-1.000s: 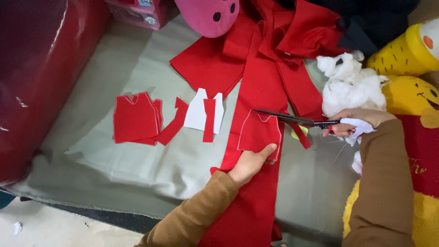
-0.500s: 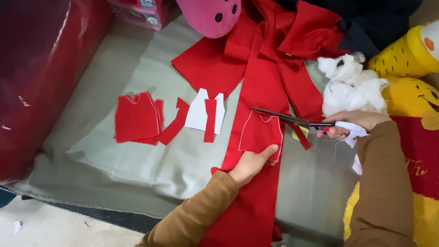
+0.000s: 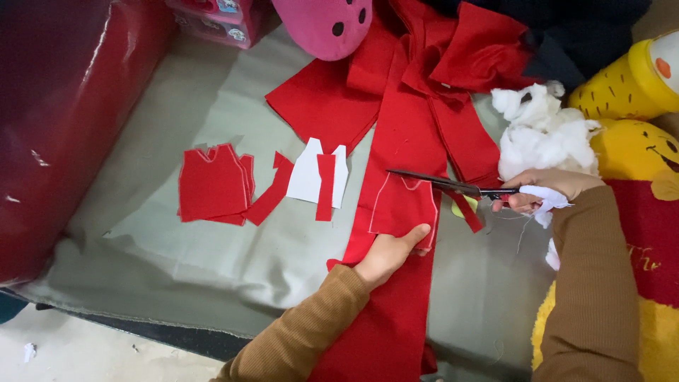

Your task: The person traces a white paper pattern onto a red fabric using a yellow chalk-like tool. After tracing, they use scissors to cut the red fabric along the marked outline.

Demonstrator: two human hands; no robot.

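Note:
My right hand (image 3: pixel 541 191) grips black scissors (image 3: pixel 453 186) whose blades reach left over the top of a vest shape chalked on a long red fabric strip (image 3: pixel 396 212). The handles are wrapped in white cloth. My left hand (image 3: pixel 389 253) lies flat on the strip just below the chalked shape, pressing it down on the grey cloth (image 3: pixel 212 262). To the left lie cut red vest pieces (image 3: pixel 212 185), a loose red strip (image 3: pixel 272 198) and a white paper pattern (image 3: pixel 311 178) with a red strip across it.
More red fabric (image 3: pixel 438 64) is heaped at the top. White stuffing (image 3: pixel 541 131) and yellow plush toys (image 3: pixel 629 148) sit at the right. A dark red shiny bag (image 3: pixel 64 120) fills the left, and a pink plush (image 3: pixel 325 25) lies at the top.
The scissors have advanced a little leftward along the top of the chalked shape. My left hand stays on the fabric.

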